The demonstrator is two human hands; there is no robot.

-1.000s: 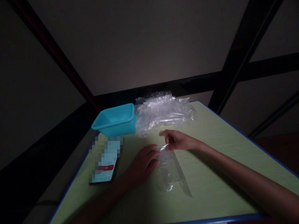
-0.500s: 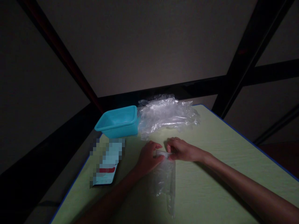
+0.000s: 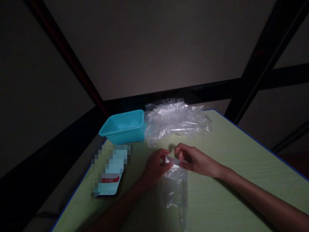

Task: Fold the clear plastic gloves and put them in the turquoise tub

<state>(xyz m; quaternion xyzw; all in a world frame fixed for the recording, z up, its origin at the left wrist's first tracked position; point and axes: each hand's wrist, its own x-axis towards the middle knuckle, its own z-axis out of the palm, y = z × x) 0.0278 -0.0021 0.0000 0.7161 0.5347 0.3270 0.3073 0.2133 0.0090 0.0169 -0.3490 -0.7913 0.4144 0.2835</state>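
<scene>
A clear plastic bag (image 3: pixel 176 190) lies lengthwise toward me on the pale green table, its far edge lifted slightly. On that edge's left side, my left hand (image 3: pixel 158 164) pinches the film between thumb and fingers. My right hand (image 3: pixel 193 159) grips the same edge at its right corner, thumb below and fingers curled. Between the two hands the edge bows a little. Beyond them lies a pile of crumpled clear plastic bags (image 3: pixel 177 120).
At the back left stands a turquoise plastic basket (image 3: pixel 125 133), touching or close beside the pile. A phone with a lit screen (image 3: pixel 111 187), partly pixelated, lies left of my left forearm. The table (image 3: pixel 241 180) has a blue edge, with a wall behind.
The view has shifted slightly, so everything sits a bit differently in frame. The bag's far edge, straighter before, now curves between my hands. Both hands still hold it.
</scene>
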